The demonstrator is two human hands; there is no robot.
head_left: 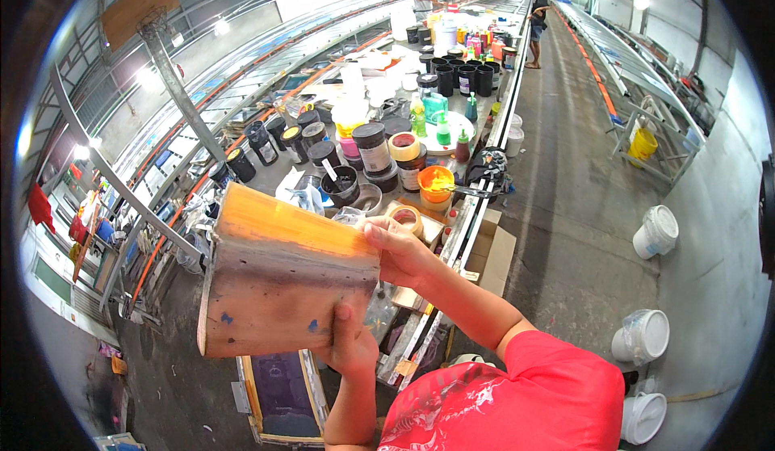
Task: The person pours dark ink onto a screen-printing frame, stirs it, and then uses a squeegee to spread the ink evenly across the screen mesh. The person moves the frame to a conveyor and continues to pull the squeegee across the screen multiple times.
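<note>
The right hand (394,249) grips the upper right end of a brown panel (282,281) with an orange band, thumb on its face, while the left hand (351,346) clasps its lower edge. The panel is held aloft beside the near end of a worktable (266,180), where an orange cup (436,194), tape rolls (406,138) and dark tubs (374,151) crowd together. A framed screen (280,382) shows below; two people (538,15) stand in the distance.
</note>
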